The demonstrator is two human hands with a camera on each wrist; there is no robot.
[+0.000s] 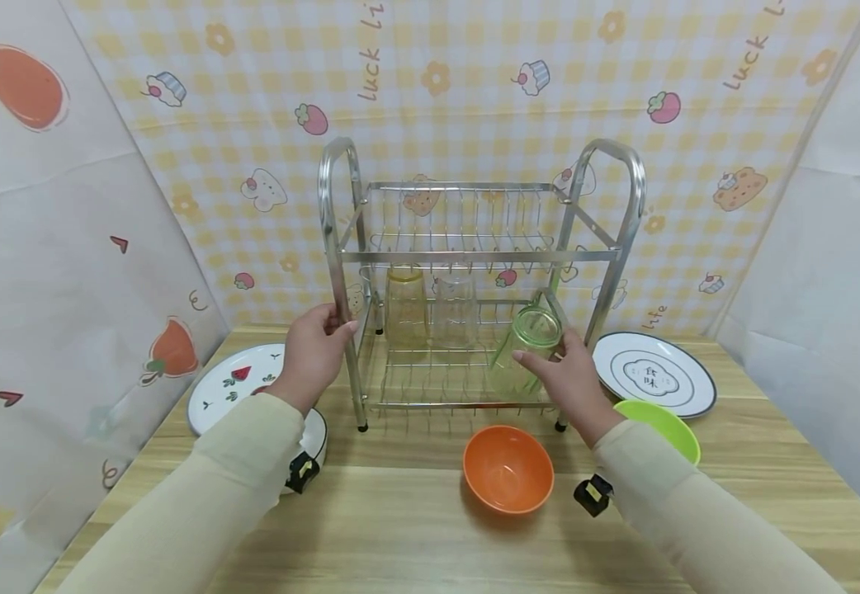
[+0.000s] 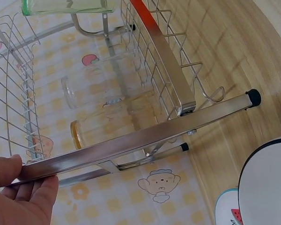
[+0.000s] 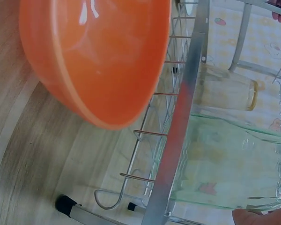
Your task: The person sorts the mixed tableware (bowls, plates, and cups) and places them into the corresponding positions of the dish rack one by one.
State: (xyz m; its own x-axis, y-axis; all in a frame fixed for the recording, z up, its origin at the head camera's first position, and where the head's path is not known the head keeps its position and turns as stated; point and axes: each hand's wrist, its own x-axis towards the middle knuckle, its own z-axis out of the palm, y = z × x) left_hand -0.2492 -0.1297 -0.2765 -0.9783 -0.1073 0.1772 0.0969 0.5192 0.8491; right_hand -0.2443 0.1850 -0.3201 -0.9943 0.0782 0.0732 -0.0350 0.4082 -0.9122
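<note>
A two-tier metal dish rack (image 1: 479,256) stands on the table. My left hand (image 1: 316,351) holds its left front post, thumb in front and fingers curled behind; the left wrist view shows this hand (image 2: 25,192) round the metal. On the lower shelf, at the right, is a green glass (image 1: 522,351), upside down and slightly tilted. My right hand (image 1: 567,375) grips it from the right, thumb on the near side. Further left on that shelf stand an amber-tinted glass (image 1: 406,309) and a clear glass (image 1: 454,313), both upside down.
An orange bowl (image 1: 507,470) sits before the rack. At the right lie a lime-green bowl (image 1: 663,429), partly behind my sleeve, and a white plate (image 1: 655,374). A watermelon-patterned plate (image 1: 215,396) and a white bowl (image 1: 316,436) are at the left.
</note>
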